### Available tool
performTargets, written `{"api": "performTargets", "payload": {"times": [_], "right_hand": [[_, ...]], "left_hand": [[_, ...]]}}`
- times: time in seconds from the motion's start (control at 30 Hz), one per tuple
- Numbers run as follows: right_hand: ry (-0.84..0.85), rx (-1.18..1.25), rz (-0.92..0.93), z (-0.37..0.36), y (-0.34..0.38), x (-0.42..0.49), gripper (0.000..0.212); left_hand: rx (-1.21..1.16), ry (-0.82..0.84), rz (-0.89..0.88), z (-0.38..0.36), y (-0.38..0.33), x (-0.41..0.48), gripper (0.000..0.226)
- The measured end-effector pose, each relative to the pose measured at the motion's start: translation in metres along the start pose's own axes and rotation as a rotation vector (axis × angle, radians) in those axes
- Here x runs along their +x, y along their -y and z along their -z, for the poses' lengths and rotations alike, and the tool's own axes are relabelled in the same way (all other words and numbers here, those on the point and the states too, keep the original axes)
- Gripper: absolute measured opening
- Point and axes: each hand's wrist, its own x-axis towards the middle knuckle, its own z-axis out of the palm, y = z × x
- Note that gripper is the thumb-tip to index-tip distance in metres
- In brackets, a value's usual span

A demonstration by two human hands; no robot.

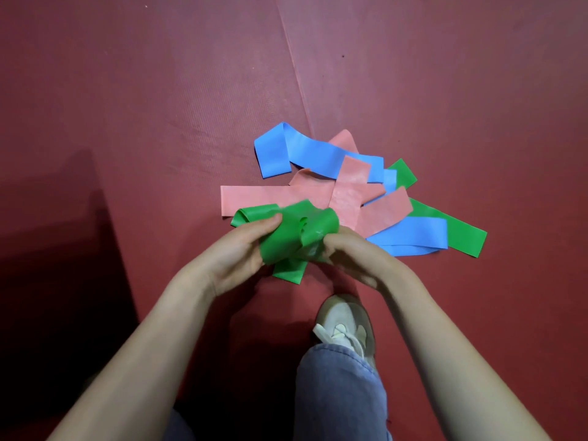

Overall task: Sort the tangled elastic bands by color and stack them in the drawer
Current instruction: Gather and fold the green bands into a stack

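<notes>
Both hands meet mid-frame: my left hand (pixel 235 249) and right hand (pixel 350 256) each curl their fingers round one bunched green band (pixel 286 237). They hold it just above the red mat (pixel 159 122), at the near edge of the pile (pixel 356 198). I judge this the untangling step, early in the task: a pink band (pixel 254 195), a blue band (pixel 305 151) and a second green band (pixel 458 230) lie crossed together, and no drawer is in view. Next I should draw my hands apart to flatten the held band, then fold it. Crumpled, it shows no clear long axis; one loose end hangs toward me. The pink band lies left to right.
</notes>
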Motion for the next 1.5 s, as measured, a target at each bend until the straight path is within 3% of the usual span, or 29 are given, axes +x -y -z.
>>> {"api": "performTargets", "payload": {"times": [0.1,0.17,0.3,0.47,0.53,0.7,0.87,0.97,1.2,1.3,1.5], "right_hand": [[0.176,0.296,0.016,0.011,0.007,-0.006,0.052],[0.175,0.351,-0.016,0.015,0.011,-0.004,0.061],[-0.06,0.263,-0.061,0.014,0.019,0.007,0.038],[-0.245,0.191,-0.021,0.004,0.03,0.018,0.031],[-0.316,0.168,0.057,0.0,0.034,0.018,0.017],[-0.388,0.153,0.357,-0.007,0.041,0.008,0.022],[-0.256,0.164,0.44,-0.024,0.041,-0.001,0.01],[-0.22,0.132,0.438,-0.039,0.041,0.0,0.022],[-0.361,0.074,0.53,-0.054,0.045,0.003,0.016],[-0.417,0.068,0.589,-0.058,0.048,0.002,0.01],[-0.51,-0.065,0.582,-0.063,0.048,0.001,0.023]], "left_hand": [[0.01,-0.004,0.014,-0.001,-0.004,0.001,0.027],[0.06,0.003,0.044,0.0,-0.002,0.002,0.027],[0.129,0.006,0.105,-0.001,0.006,0.003,0.023],[0.186,0.035,0.132,0.003,0.007,0.002,0.025],[0.178,0.02,0.124,0.002,0.006,0.002,0.024],[0.08,-0.158,-0.047,0.005,0.003,0.006,0.029],[0.082,-0.36,-0.282,0.003,-0.003,0.012,0.025],[0.113,-0.338,-0.355,-0.007,-0.007,0.013,0.025],[0.085,-0.276,-0.398,-0.023,-0.013,0.013,0.02],[0.08,-0.243,-0.376,-0.026,-0.013,0.012,0.022],[0.085,-0.192,-0.274,-0.023,-0.013,0.01,0.039]]}}
